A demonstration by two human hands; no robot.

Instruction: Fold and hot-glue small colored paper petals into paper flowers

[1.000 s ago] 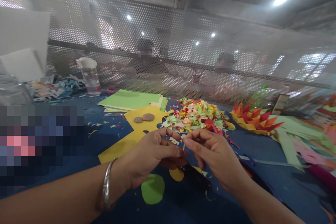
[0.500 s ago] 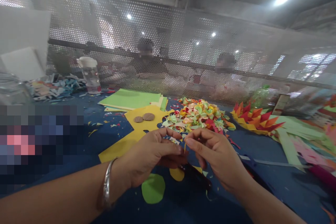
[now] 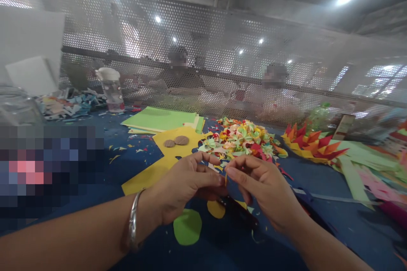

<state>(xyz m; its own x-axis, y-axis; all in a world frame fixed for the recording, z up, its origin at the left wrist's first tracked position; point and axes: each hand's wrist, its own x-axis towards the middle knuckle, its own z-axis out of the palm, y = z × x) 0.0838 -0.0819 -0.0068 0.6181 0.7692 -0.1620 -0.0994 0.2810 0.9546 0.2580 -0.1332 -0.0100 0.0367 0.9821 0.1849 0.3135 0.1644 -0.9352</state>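
Blue tabletop [image 3: 222, 252] crowded: green paper stack [image 3: 160, 118] and yellow sheet [image 3: 182, 151] bearing two wooden discs [image 3: 181, 140] beyond the left hand [image 3: 187, 183]; heap of multicolored paper scraps [image 3: 244, 137] behind both hands; pointed red-orange paper flower [image 3: 314, 147] farther right. Green paper disc [image 3: 187, 227], yellow paper disc [image 3: 216, 209] and a dark tool [image 3: 244, 216] lie below the hands. Right hand [image 3: 263, 184]: thumb and index pinched on upper end of thin yellow strip [image 3: 226, 180], which stands roughly upright between both hands. Left hand: thumb and fingers close together right by the strip, can't tell if clamped on it. Strip very narrow in view, full shape unclear; tool partly behind left fingers, type unclear; clear jar [image 3: 19, 106] cut off at left edge; people [image 3: 184, 77] hazy through perforated screen [image 3: 219, 42]
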